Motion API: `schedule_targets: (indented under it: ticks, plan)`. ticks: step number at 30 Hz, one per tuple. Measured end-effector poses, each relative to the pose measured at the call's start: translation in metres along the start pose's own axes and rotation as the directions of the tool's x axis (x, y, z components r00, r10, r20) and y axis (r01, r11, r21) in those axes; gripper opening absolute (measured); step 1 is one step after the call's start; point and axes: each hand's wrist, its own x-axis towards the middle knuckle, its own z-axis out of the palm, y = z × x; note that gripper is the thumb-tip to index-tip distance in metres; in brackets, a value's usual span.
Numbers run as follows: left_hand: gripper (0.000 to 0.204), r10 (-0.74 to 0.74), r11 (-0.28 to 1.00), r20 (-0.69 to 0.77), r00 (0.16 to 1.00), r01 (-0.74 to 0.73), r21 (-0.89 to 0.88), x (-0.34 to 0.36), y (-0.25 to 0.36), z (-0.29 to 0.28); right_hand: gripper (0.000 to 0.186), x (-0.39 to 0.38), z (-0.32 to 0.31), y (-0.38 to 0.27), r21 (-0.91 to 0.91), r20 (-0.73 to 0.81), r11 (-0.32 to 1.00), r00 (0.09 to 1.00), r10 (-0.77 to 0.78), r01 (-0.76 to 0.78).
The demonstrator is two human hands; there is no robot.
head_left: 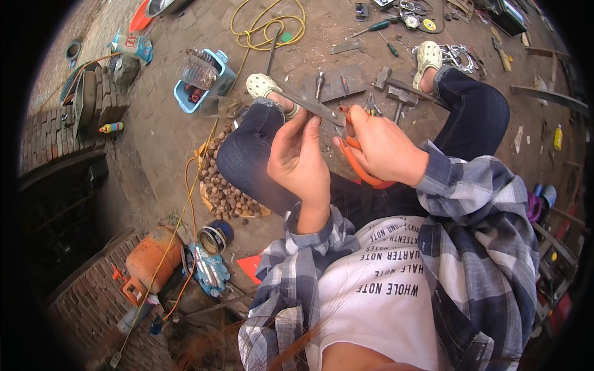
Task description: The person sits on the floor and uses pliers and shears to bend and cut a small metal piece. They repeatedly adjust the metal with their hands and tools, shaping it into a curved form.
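Both hands are raised in front of my lap, close together. My left hand [302, 154] pinches a long, flat grey metal strip [309, 105] between thumb and fingers; it slants from upper left down to the right. Whether it is a file or a blade I cannot tell. My right hand [387, 145] is closed around an orange-handled hand tool [357, 166] with curved grips. Its metal end is near the strip's right end, partly hidden by my fingers, so I cannot tell whether they touch. Beyond my hands, a dark metal plate [349, 83] lies on the ground between my feet.
Hammers [403, 98] lie close to the plate. Walnut-like round things [229, 185] are heaped beside my left leg. A blue basket [207, 86] holds plastic bottles. An orange gas cylinder [154, 256] is at lower left; a yellow cable [272, 28] coils at the top.
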Motion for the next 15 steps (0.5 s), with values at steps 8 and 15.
schedule_targets:
  ticks: [8, 15]
  plan:
    - [0.021, -0.079, 0.983, 0.059, 0.995, 0.087, -0.159, 0.007, 0.003, 0.003, 0.057, 0.003, -0.012, -0.005, -0.019, -0.203, 0.989, 0.968, -0.148, 0.148]
    - [0.023, -0.059, 0.994, 0.085, 0.995, 0.067, -0.087, 0.006, 0.000, -0.004, 0.064, 0.008, -0.016, -0.001, -0.179, -0.257, 0.966, 0.939, -0.230, 0.187]
